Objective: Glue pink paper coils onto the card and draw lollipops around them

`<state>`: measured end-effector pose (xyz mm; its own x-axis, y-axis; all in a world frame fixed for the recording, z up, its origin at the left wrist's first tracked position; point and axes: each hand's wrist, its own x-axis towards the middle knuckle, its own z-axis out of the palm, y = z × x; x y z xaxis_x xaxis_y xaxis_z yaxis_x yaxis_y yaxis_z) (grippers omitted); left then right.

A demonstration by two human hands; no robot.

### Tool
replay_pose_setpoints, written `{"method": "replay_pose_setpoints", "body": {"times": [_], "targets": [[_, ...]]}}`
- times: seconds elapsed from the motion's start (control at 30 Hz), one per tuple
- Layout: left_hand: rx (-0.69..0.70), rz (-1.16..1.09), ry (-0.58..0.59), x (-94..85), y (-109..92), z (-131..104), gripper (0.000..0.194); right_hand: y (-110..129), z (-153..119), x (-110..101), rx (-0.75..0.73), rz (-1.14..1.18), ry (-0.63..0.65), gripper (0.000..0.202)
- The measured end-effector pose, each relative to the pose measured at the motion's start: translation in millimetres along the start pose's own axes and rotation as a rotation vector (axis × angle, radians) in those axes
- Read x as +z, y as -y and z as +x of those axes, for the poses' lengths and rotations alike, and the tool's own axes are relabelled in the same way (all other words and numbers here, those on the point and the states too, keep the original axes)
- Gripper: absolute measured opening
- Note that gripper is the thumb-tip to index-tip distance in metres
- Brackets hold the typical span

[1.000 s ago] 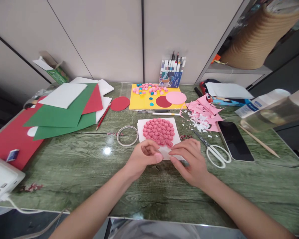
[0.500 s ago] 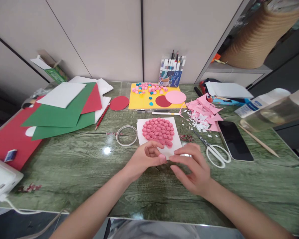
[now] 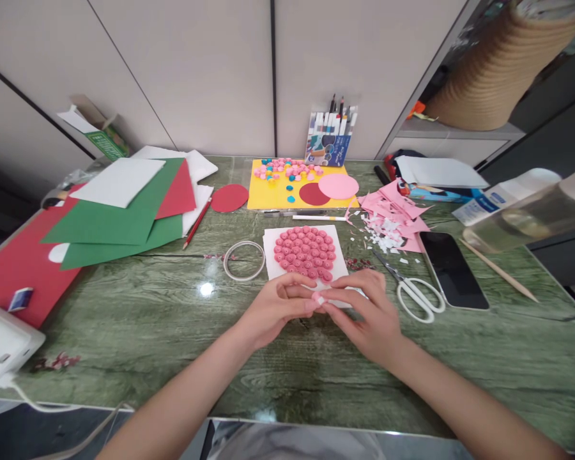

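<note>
A small pink piece (image 3: 319, 298) with a white patch is pinched between the fingertips of both hands. My left hand (image 3: 280, 305) has its thumb and fingers closed on its left side. From the right, the thumb and index finger of my right hand (image 3: 371, 316) meet on the same piece. Just beyond my fingers lies a white paper square (image 3: 340, 259), its near edge partly hidden by the hands. A rounded cluster of coiled pink rosettes (image 3: 304, 249) covers much of that square.
Left of the square lies a tape roll (image 3: 244, 243). White-handled scissors (image 3: 419, 300), a phone (image 3: 453, 271) and pink paper scraps (image 3: 393, 207) are at right. Behind is a yellow sheet (image 3: 268, 199) with small coloured pieces. Green sheets (image 3: 119, 227) lie left.
My right hand has moved left and closed its fingertips on the small piece at my left hand. The white patch now shows between the fingers.
</note>
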<state>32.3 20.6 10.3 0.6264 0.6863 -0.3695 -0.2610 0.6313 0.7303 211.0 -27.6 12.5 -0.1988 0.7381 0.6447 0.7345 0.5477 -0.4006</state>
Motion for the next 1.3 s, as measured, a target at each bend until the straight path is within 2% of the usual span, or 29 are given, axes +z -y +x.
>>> {"method": "replay_pose_setpoints", "body": {"times": [0.13, 0.33, 0.67, 0.9, 1.1, 1.3], "targets": [[0.043, 0.016, -0.061, 1.3, 1, 2, 0.026, 1, 1, 0, 0.002, -0.045, -0.021, 0.018], [0.195, 0.149, -0.143, 2.8, 5, 2, 0.021, 4, 1, 2, 0.005, -0.205, -0.058, 0.013], [0.26, 0.278, -0.213, 2.3, 12, 2, 0.019, 5, 1, 3, -0.072, -0.315, -0.053, 0.017], [0.256, 0.291, -0.221, 3.5, 13, 2, 0.019, 3, 2, 2, -0.078, -0.298, -0.047, 0.017], [0.25, 0.28, -0.221, 4.5, 10, 1, 0.02, 2, 2, 2, 0.052, -0.175, -0.025, 0.015], [0.262, 0.289, -0.214, 6.3, 10, 1, 0.018, 2, 2, 2, 0.054, -0.111, 0.014, 0.014]]}}
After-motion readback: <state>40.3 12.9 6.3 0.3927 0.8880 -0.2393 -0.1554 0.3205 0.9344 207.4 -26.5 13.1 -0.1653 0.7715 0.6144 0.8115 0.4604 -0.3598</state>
